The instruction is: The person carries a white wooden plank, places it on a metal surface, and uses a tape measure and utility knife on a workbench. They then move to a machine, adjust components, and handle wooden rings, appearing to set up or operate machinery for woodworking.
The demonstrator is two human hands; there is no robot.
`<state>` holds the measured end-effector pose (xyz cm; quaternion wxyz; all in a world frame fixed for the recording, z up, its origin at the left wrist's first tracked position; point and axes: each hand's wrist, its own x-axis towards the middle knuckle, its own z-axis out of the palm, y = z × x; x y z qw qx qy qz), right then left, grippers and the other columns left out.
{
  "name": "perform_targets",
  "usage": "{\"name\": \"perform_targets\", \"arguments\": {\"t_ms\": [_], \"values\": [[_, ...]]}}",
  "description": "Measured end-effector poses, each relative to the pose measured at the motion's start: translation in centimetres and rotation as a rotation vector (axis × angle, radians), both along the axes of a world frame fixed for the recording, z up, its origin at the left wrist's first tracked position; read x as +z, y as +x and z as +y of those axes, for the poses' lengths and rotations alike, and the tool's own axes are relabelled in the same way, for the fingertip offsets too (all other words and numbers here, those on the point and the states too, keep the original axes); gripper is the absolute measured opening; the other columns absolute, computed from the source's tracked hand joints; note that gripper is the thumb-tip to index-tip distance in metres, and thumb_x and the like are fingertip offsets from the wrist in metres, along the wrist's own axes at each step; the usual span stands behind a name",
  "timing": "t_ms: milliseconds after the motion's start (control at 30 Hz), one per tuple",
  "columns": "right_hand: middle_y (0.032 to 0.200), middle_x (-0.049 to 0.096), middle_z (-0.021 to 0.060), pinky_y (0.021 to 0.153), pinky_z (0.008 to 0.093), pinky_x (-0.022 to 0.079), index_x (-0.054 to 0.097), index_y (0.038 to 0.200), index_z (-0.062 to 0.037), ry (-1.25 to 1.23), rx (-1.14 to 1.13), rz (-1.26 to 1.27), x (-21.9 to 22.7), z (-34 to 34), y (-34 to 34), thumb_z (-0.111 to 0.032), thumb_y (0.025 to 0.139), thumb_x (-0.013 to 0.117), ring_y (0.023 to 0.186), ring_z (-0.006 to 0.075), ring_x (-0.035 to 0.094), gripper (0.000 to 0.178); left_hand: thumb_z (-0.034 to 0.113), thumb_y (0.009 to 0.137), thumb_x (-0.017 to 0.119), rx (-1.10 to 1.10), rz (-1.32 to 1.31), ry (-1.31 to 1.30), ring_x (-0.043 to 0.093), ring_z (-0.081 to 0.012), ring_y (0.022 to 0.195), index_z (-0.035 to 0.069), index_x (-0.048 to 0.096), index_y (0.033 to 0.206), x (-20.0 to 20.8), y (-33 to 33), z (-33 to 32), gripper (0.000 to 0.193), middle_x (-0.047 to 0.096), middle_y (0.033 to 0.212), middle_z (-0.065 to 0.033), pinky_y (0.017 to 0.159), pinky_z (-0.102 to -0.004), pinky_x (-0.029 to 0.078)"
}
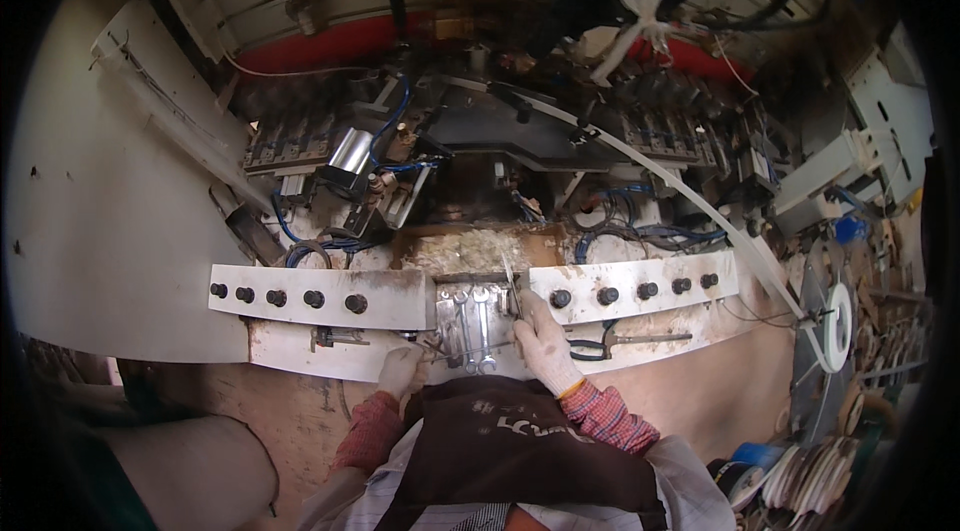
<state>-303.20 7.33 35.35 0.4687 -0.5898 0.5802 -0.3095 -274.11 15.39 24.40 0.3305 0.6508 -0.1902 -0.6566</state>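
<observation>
My right hand (545, 343), in a white work glove, is closed by the right side of the metal tray. A thin, light-coloured strip-like tool (509, 276) sticks up from its fingers; its exact kind is unclear. At the tray's left side my gloved left hand (402, 369) has its fingers curled in. A small dark piece lies at its fingertips, too small to name. Between both hands, several open-end wrenches (483, 323) lie side by side on the metal tray (447, 316).
White panels with black knobs flank the tray, left (320, 293) and right (630, 289). Yellowish debris (465, 251) covers the ledge behind. Green-handled pliers (592, 346) lie right of my right hand. A silver cylinder (350, 151) and blue hoses sit farther back; stacked rolls (815, 466) stand lower right.
</observation>
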Motion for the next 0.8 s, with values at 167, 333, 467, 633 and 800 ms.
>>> {"name": "perform_targets", "arguments": {"t_ms": [167,333,467,633,800], "values": [[0.082,0.064,0.0081,0.047,0.0238,0.042,0.043,0.147,-0.0002,0.260,0.009,-0.369,7.3,0.2,4.1,-0.010,0.101,0.049,0.055,0.0098,0.052,0.047,0.023,0.107,0.054,-0.244,0.222,-0.257,0.068,-0.0164,0.084,-0.003,0.066,0.116,8.9,-0.8,-0.9,0.030,0.070,0.095,-0.0082,0.075,-0.0282,0.056],[0.078,0.062,0.0119,0.045,0.0260,0.042,0.046,0.143,0.0022,0.425,0.182,-0.661,10.8,0.7,8.6,-0.007,0.101,0.049,0.053,0.0150,0.053,0.043,0.020,0.111,0.043,-0.167,0.351,-0.576,0.062,-0.0214,0.118,-0.003,0.062,0.131,16.2,-2.2,-6.0,0.037,0.067,0.121,-0.0116,0.101,-0.0320,0.050],[0.095,0.066,0.0133,0.055,0.0258,0.050,0.047,0.143,0.0037,0.413,0.204,-0.586,12.9,1.6,10.7,-0.007,0.099,0.053,0.067,0.0158,0.061,0.046,0.027,0.112,0.033,-0.342,0.306,-0.657,0.065,-0.0243,0.116,-0.003,0.062,0.130,18.9,-0.3,-8.5,0.045,0.067,0.127,-0.0134,0.101,-0.0334,0.052],[0.108,0.066,0.0118,0.079,0.0347,0.056,0.057,0.137,-0.0014,-0.160,0.350,-0.151,14.9,4.6,12.8,-0.008,0.088,0.068,0.089,0.0232,0.067,0.051,0.033,0.111,0.039,-0.136,0.822,-0.179,0.069,-0.0233,0.106,-0.004,0.065,0.122,20.7,0.8,-9.4,0.046,0.070,0.118,-0.0157,0.095,-0.0338,0.056],[0.108,0.066,0.0150,0.079,0.0448,0.055,0.066,0.123,-0.0061,-0.567,0.444,0.603,18.1,2.2,14.5,-0.007,0.076,0.075,0.095,0.0362,0.067,0.048,0.036,0.110,0.042,-0.244,0.771,-0.324,0.070,-0.0221,0.101,-0.006,0.065,0.120,22.4,0.1,-11.3,0.049,0.071,0.112,-0.0154,0.093,-0.0354,0.056]]}}
